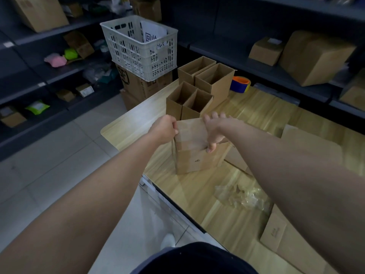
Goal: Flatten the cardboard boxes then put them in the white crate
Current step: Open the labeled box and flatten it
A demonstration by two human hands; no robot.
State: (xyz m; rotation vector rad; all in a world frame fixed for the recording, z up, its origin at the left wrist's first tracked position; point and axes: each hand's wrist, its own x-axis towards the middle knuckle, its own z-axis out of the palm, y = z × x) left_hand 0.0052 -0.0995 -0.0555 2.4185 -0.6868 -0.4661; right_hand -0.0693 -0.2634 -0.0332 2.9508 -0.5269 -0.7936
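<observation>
Near the table's [126, 135] left edge, the left grip [165, 128] pinches the box's [192, 157] top-left edge; the right grip [215, 131] clasps its top-right edge; open boxes [189, 104] stand just beyond.

Bare left hand [164, 129] and right hand [215, 131], arms [98, 194] bare; dark navy garment [197, 260] at six o'clock, white shoe [168, 241] at its eleven.
</observation>
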